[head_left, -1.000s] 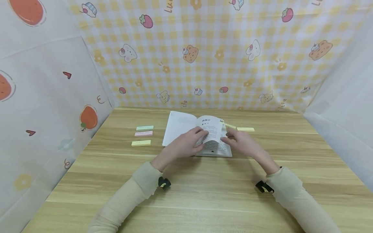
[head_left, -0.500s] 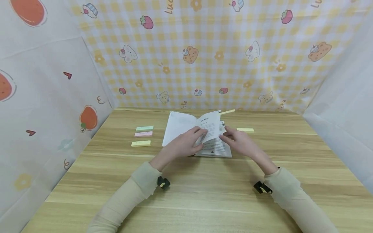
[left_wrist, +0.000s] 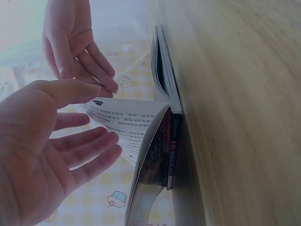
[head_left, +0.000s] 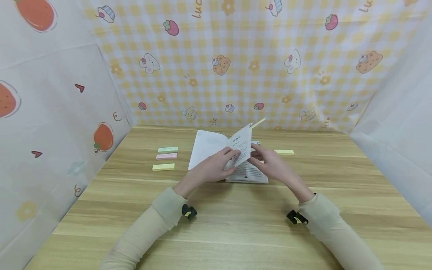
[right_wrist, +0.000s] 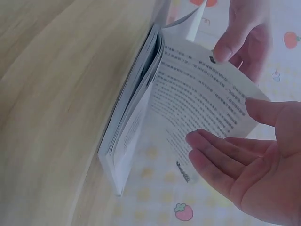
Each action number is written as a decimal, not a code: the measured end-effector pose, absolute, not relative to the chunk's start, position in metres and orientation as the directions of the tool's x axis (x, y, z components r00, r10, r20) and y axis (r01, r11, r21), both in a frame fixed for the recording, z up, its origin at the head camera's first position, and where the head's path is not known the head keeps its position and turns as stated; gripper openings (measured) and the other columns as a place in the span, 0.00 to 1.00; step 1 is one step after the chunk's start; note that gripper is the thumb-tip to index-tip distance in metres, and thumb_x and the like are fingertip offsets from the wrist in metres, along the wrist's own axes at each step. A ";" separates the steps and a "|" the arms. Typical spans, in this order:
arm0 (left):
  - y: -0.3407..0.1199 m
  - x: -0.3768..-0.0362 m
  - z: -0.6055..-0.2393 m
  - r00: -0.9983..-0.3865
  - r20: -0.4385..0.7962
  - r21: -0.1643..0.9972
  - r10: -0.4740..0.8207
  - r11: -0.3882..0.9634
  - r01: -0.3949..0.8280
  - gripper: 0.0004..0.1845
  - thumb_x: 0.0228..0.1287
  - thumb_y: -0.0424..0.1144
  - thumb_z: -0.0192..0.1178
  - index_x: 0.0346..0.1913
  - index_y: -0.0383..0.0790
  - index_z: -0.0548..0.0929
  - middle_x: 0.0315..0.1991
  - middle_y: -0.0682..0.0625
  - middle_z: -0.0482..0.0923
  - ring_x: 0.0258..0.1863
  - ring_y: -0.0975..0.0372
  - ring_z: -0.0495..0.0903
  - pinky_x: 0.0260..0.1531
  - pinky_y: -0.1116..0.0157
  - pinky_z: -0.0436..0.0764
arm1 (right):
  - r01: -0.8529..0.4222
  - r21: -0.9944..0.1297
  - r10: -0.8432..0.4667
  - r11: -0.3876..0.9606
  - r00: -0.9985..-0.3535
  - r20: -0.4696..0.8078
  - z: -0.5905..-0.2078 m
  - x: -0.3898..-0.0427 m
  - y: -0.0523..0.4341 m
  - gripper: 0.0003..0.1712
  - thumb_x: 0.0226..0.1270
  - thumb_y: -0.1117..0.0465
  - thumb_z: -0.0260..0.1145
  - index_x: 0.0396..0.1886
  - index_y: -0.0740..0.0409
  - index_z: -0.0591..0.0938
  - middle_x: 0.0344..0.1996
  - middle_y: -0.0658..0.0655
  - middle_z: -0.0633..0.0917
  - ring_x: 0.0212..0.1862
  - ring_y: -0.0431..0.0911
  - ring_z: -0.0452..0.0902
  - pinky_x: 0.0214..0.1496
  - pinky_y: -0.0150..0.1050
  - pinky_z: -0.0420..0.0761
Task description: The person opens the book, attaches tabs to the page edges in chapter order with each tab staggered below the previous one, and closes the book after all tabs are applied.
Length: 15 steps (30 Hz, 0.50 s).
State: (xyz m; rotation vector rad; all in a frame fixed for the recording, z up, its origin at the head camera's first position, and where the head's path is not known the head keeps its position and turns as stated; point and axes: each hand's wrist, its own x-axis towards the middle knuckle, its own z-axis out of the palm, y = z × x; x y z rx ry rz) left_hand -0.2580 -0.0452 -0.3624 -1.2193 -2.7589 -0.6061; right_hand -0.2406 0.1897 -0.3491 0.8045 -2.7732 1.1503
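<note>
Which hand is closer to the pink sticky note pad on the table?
Left. The left hand rests on the open book, just right of the pink pad. The right hand is farther right, on the book's far side, at the lifted page.

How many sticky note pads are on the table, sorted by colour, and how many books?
Green sticky pad: 1
Pink sticky pad: 1
Yellow sticky pads: 2
Open book: 1
Total: 5
</note>
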 end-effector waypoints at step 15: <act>-0.052 -0.266 -0.356 -0.662 0.267 0.535 0.700 0.464 0.706 0.31 0.73 0.39 0.60 0.73 0.30 0.65 0.57 0.41 0.75 0.54 0.54 0.78 0.51 0.57 0.82 | -0.509 -0.637 -0.483 0.578 -0.843 0.235 -0.349 -0.243 0.166 0.34 0.76 0.58 0.63 0.74 0.68 0.65 0.54 0.68 0.84 0.55 0.57 0.83 0.57 0.54 0.81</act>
